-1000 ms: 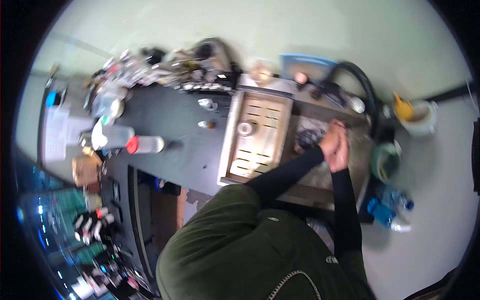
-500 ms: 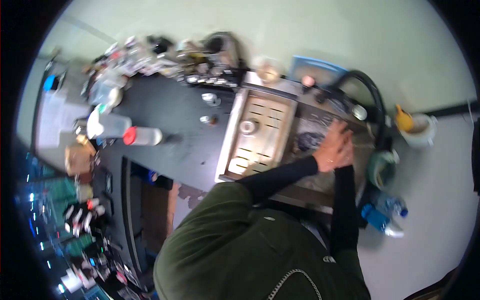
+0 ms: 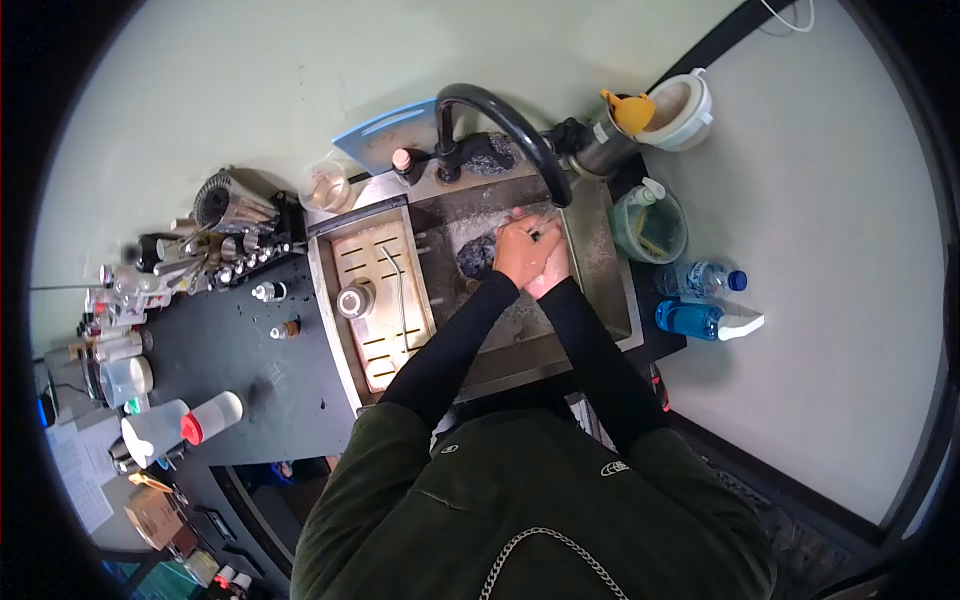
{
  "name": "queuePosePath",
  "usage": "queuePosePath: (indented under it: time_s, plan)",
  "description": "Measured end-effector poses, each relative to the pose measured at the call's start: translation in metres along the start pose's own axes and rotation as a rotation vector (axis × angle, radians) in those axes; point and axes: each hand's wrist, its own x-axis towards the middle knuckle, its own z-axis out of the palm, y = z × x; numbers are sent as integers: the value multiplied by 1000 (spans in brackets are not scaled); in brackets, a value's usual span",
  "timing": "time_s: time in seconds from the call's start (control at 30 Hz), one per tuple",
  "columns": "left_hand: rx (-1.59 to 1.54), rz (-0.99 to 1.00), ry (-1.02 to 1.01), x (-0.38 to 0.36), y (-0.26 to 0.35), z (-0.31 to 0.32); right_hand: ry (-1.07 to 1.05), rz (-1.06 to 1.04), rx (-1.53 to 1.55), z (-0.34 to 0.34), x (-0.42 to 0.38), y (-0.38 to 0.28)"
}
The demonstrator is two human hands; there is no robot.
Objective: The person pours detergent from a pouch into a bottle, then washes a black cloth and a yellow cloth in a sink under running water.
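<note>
Over the steel sink (image 3: 600,330), my left hand (image 3: 523,250) lies across my right hand (image 3: 552,268), its fingers wrapped round it. The right hand's fingers are mostly hidden beneath. A small dark spot shows at the left fingers, too small to name. Both hands are below the spout of the black curved faucet (image 3: 515,125) and look wet. Beside them in the basin is a dark, crumpled-looking patch (image 3: 476,257). On the left, a slotted metal tray (image 3: 380,345) holds a round metal cup (image 3: 355,300) and a bent metal rod (image 3: 400,290).
Right of the sink stand a green-tinted container (image 3: 650,225), a clear bottle (image 3: 700,280) and a blue bottle (image 3: 690,320). A blue board (image 3: 390,135) leans behind. Two small bottles stand on the dark counter (image 3: 230,330), and a red-capped bottle (image 3: 215,415) lies farther left.
The view has shifted and sharpened, with the sink now nearer the middle. My hands remain together over the basin, now closer to the faucet spout.
</note>
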Motion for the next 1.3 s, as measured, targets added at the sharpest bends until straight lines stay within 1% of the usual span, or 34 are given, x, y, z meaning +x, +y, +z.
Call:
queuePosePath:
  time_s: [0.03,0.07,0.1,0.17,0.2,0.23,0.3,0.33,0.37,0.43,0.47,0.5,0.53,0.57,0.63,0.67,0.7,0.77,0.8,0.83,0.9,0.93,0.97,1.03,1.07,1.1,1.17,1.2,1.23,1.3]
  plan:
    - [6,32,11,-1,-5,4,31,16,-39,0,-4,1]
    - [6,-1,-24,-3,-11,7,35,4,-33,-1,-9,2]
    - [8,1,-38,-3,-16,5,104,-13,-121,6,-16,5]
    - [-56,-343,-107,0,-39,-1,246,-40,-291,26,-31,15]
    - [-302,-431,-72,1,-54,-3,316,-43,-284,38,-39,24]
    - [-294,-430,-86,-1,-49,-3,320,-53,-271,52,-42,20]
    - [-618,-379,96,-11,-32,0,189,-209,-664,73,-43,15]
    - [-566,-188,52,-20,-5,0,130,-226,-661,55,-30,6]
    - [-551,-186,51,-22,-6,1,160,-178,-578,48,-17,-8]
    - [-258,-119,51,-18,-23,0,251,79,-343,84,-32,-14]
    - [-384,-176,-82,-11,-38,-14,101,26,-570,84,-36,-8]
    - [-496,-248,-210,-3,-42,-29,135,3,-767,96,-46,-5]
    - [-495,-254,-207,-11,-40,-28,178,54,-717,92,-45,0]
    - [-313,-136,-171,-22,-35,-21,223,94,-665,85,-39,2]
    - [45,126,-97,-32,-5,-12,322,275,-345,64,-20,-24]
    - [201,230,-140,-35,1,-13,38,148,-320,1,2,-23]
    - [198,242,-146,-26,6,-20,36,135,-320,13,-2,-22]
    - [-60,59,-213,-5,12,-45,188,193,-282,64,-34,-2]
    - [-54,186,-84,5,8,-46,151,166,-234,85,-47,4]
    - [-53,183,-98,-2,6,-43,159,158,-226,74,-46,3]
    - [114,329,-269,-12,10,-29,-43,254,-169,42,-22,-13]
    - [182,461,-136,-19,16,-23,-140,239,-42,40,-19,-20]
    - [181,466,-151,-18,12,-24,-138,226,-36,36,-21,-16]
    - [80,228,-20,-3,2,-24,-15,167,18,48,-23,-4]
    - [104,217,36,-2,1,-22,75,50,-83,45,-21,5]
    - [108,222,30,-3,2,-20,73,45,-77,46,-23,2]
    - [130,297,18,-4,6,-13,9,118,23,47,-27,-9]
    - [150,229,32,-2,5,-9,-15,108,2,48,-22,-7]
    - [152,233,27,-1,3,-11,-16,103,7,46,-23,-6]
    - [36,28,-127,-1,-1,-13,80,58,-9,44,-30,-3]
